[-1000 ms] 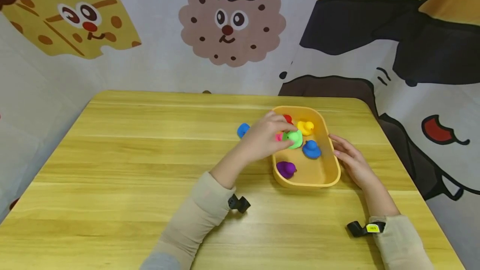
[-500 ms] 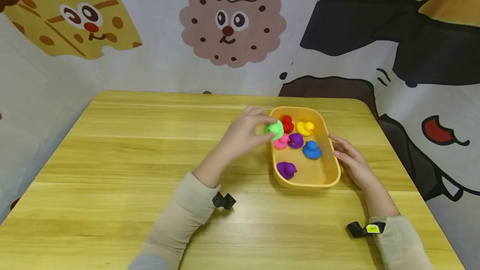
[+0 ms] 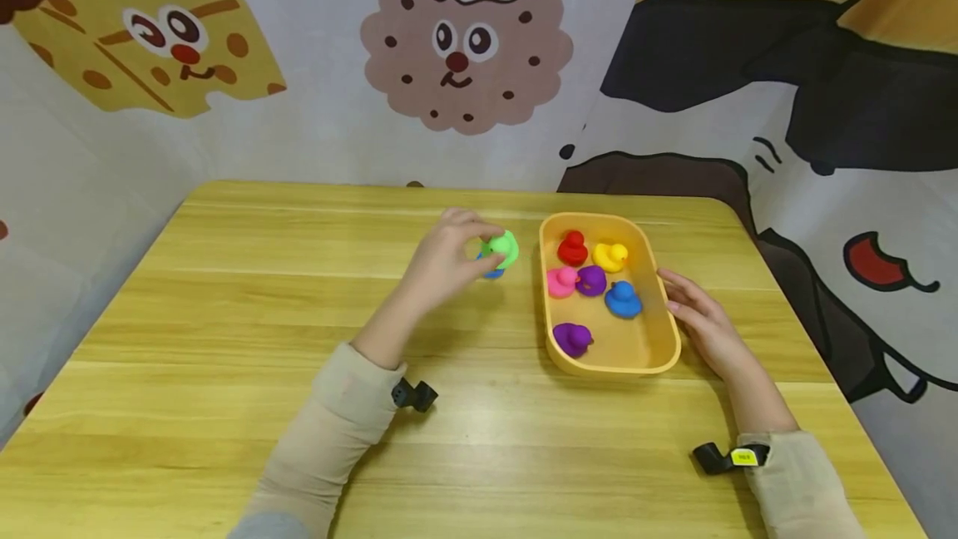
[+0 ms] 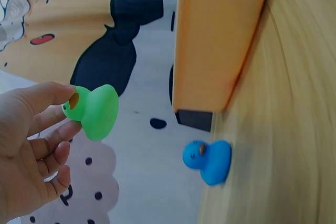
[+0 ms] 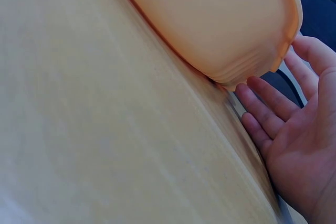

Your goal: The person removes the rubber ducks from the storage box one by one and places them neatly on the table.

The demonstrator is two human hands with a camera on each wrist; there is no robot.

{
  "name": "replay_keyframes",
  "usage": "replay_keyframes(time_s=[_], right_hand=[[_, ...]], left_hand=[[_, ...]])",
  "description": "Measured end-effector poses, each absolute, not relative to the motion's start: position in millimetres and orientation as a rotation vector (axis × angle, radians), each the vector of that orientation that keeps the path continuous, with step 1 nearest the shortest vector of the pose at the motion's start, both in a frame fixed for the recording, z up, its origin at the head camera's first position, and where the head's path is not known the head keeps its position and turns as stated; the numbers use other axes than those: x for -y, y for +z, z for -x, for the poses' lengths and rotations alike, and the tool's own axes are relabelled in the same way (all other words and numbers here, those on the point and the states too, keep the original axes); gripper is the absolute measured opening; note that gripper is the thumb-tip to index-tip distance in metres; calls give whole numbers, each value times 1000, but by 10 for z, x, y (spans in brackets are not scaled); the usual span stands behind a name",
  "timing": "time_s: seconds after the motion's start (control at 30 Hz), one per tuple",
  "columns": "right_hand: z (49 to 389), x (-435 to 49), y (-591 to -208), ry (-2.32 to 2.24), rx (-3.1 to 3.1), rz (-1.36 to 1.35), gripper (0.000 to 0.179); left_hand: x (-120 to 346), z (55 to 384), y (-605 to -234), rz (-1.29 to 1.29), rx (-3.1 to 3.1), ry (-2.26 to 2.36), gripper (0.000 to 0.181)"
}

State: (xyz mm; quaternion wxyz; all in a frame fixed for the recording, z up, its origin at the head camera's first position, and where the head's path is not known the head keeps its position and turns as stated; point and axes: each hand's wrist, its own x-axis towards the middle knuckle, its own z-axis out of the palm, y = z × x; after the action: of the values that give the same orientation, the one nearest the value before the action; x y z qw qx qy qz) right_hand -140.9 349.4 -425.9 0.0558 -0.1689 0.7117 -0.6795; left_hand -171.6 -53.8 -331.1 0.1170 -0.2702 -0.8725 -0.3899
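My left hand (image 3: 441, 263) pinches a green rubber duck (image 3: 505, 249) by its head between thumb and fingers, held up over the table left of the tub. In the left wrist view the green duck (image 4: 100, 111) hangs clear of the wood, while a blue duck (image 4: 212, 161) stands on the table near the tub. From the head view that blue duck (image 3: 494, 274) is mostly covered by the green one. My right hand (image 3: 706, 324) rests with loosely extended fingers at the right side of the yellow-orange tub (image 3: 657, 358); its fingertips meet the wall in the right wrist view.
Inside the tub sit a red duck (image 3: 572, 249), a yellow duck (image 3: 610, 256), a pink duck (image 3: 561, 282), two purple ducks, one in the middle (image 3: 591, 280) and one near the front (image 3: 572, 339), and a blue duck (image 3: 624, 299). A printed curtain (image 3: 314, 140) hangs behind the wooden table (image 3: 224, 339).
My left hand has carried the green duck from inside the tub out leftward over its rim to above the blue duck on the table. The right hand and the tub have stayed put.
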Motion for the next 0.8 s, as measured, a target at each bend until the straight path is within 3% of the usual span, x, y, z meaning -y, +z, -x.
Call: replay_keyframes(time_s=[0.8], right_hand=[[1403,-3488,-4249,-2067,-2153,514,46]], left_hand=[[872,1970,-3653,605,2611,-1201,29]])
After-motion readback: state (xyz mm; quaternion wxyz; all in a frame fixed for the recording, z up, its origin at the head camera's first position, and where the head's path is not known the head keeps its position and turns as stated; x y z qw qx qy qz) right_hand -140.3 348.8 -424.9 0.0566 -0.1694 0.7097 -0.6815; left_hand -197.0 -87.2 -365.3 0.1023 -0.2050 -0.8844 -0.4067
